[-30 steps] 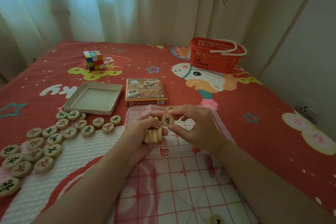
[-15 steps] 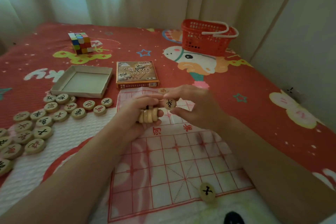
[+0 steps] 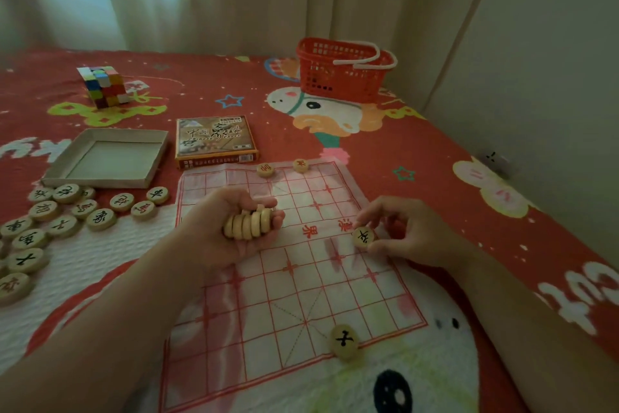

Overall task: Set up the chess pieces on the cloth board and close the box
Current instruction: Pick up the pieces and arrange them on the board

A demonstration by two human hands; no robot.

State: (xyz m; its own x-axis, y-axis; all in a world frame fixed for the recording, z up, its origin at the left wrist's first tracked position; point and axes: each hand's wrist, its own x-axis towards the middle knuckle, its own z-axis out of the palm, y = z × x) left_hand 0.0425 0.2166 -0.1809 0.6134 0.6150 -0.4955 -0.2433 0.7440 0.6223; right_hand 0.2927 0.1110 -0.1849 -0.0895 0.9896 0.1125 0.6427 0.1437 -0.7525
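the left hand [image 3: 231, 228] is cupped palm-up over the cloth board [image 3: 301, 295], fingers curled round a row of wooden xiangqi discs [image 3: 248, 226] stood on edge. the right hand [image 3: 412, 235] pinches one black-marked disc [image 3: 364, 237] between thumb and fingertips, low over the board's right side by the river line; from here i can't tell whether it touches the cloth. two red-marked discs [image 3: 265, 169] sit at the board's far edge and a lone black-marked disc [image 3: 344, 340] at the near edge. most loose pieces [image 3: 67, 211] lie on the bedspread to the left, beside the open box tray [image 3: 107, 158], the printed lid [image 3: 214, 141] just beyond the board. the worry is that row in the left hand: a tilt could spill discs and knock the set ones. the thin cloth could also drag and wrinkle on soft bedding.
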